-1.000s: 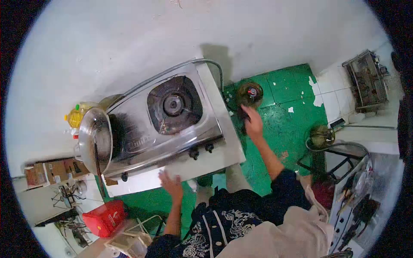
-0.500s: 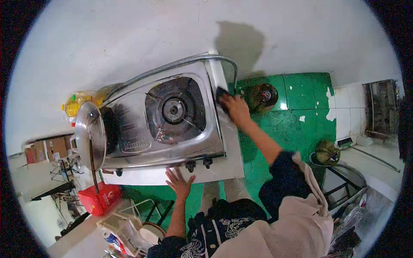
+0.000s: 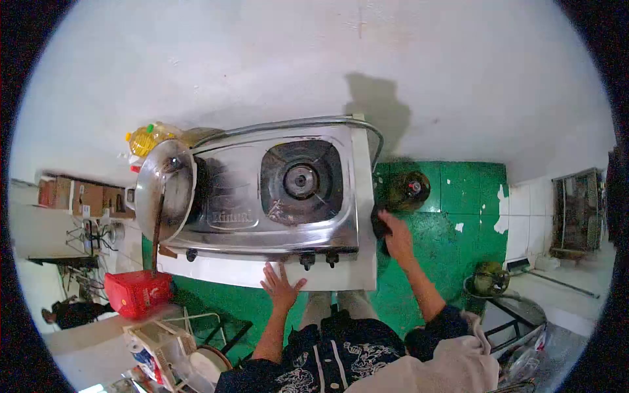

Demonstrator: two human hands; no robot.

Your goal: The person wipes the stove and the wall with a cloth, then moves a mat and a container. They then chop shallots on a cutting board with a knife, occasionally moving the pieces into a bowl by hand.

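Observation:
A two-burner metal stove (image 3: 242, 229) sits on a white table (image 3: 229, 272) against the wall. My left hand (image 3: 282, 288) rests with spread fingers on the table's front edge, below the knobs (image 3: 319, 260). At the table's right edge, my right hand (image 3: 396, 234) holds a dark cloth (image 3: 378, 223) against the side. A pan with a glass-like shine (image 3: 167, 193) and a long dark handle stands over the left burner. The right burner (image 3: 301, 181) is uncovered, with reddish-brown residue on its dark plate.
Gas cylinders stand on the green floor, one right of the table (image 3: 414, 190), another farther right (image 3: 490, 280). A hose (image 3: 295, 122) runs behind the stove. Yellow oil bottles (image 3: 143, 141) are at the back left; a red box (image 3: 137, 293) and rack (image 3: 157, 347) lie lower left.
My right hand has moved with the cloth toward the front along the table's right edge. The view has shifted, and my left hand stays on the front edge.

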